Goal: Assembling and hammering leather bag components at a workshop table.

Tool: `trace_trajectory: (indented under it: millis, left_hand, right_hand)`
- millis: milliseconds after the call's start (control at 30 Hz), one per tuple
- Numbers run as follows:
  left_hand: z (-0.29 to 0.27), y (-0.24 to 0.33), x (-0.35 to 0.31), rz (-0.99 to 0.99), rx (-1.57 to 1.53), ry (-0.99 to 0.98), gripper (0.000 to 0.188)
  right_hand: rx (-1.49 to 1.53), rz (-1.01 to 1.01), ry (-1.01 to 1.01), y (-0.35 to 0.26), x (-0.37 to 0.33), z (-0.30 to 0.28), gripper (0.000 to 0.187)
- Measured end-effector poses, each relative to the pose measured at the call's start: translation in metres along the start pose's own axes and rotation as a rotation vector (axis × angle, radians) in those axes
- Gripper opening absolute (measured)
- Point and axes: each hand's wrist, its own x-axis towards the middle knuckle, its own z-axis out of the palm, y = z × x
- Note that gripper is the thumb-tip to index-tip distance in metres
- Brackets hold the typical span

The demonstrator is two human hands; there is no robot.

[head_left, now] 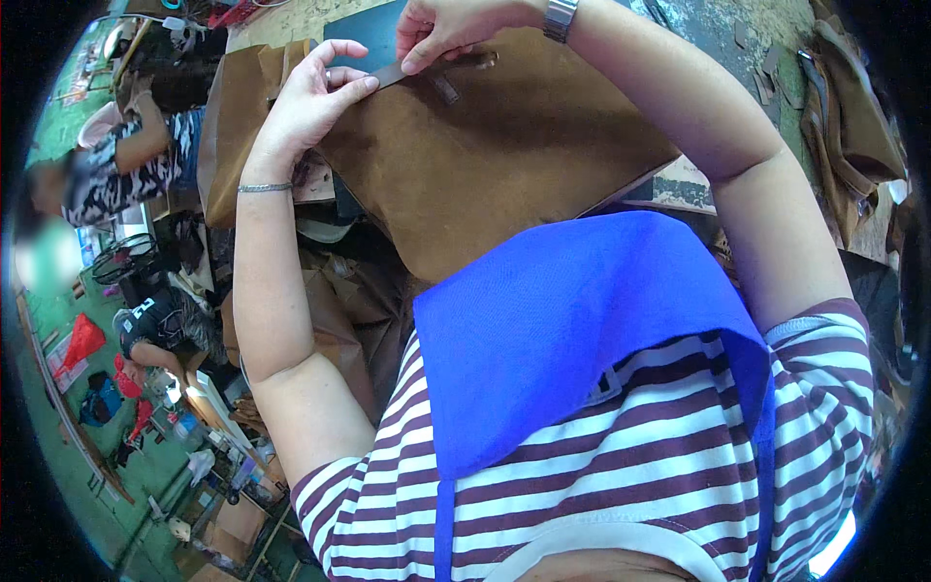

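Note:
A large sheet of brown suede-like leather [524, 126] lies over the work table and hangs down toward my blue apron. At its far side, a short dark grey-brown strip [390, 75] stretches between my hands. My left hand [315, 97] holds the strip's left end by the thumb, its index finger raised and curved. My right hand [451, 29] pinches the same strip from above with thumb and fingers. Just beneath the right hand, a small dark slotted piece or cut-out [448, 89] shows on the leather; I cannot tell which.
More brown leather [238, 126] hangs at the left edge of the table. Leather pieces [849, 116] are heaped at the far right, near small dark scraps [771, 78]. Two other people are at the left, one in a patterned shirt [107, 160], one in dark clothing [160, 325].

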Motion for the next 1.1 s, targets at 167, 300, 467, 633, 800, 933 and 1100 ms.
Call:
trace_trajectory:
  millis: [167, 300, 467, 633, 800, 933, 1100]
  left_hand:
    - [-0.004, -0.003, -0.002, -0.014, -0.059, 0.014, 0.038]
    - [-0.004, -0.003, -0.003, -0.010, -0.085, 0.009, 0.038]
    - [0.000, -0.001, -0.001, 0.000, -0.073, 0.024, 0.036]
    - [0.000, -0.002, -0.002, 0.019, -0.074, 0.027, 0.034]
    - [-0.005, -0.005, -0.001, 0.012, -0.076, 0.006, 0.033]
    - [0.008, 0.014, 0.003, 0.003, 0.216, 0.020, 0.032]
    - [0.027, 0.017, 0.012, 0.111, 0.233, 0.030, 0.035]
  right_hand:
    - [-0.039, 0.016, -0.006, 0.009, 0.010, 0.001, 0.025]
    - [-0.052, -0.033, 0.007, 0.016, 0.012, 0.000, 0.024]
    - [-0.014, -0.040, -0.005, 0.025, 0.015, 0.001, 0.023]
    - [-0.037, -0.065, -0.006, 0.023, 0.015, 0.002, 0.020]
    - [-0.071, -0.084, 0.016, 0.021, 0.015, 0.005, 0.022]
    - [-0.108, -0.044, 0.038, 0.021, 0.013, 0.005, 0.023]
    - [-0.230, -0.108, 0.038, 0.017, 0.013, 0.003, 0.024]
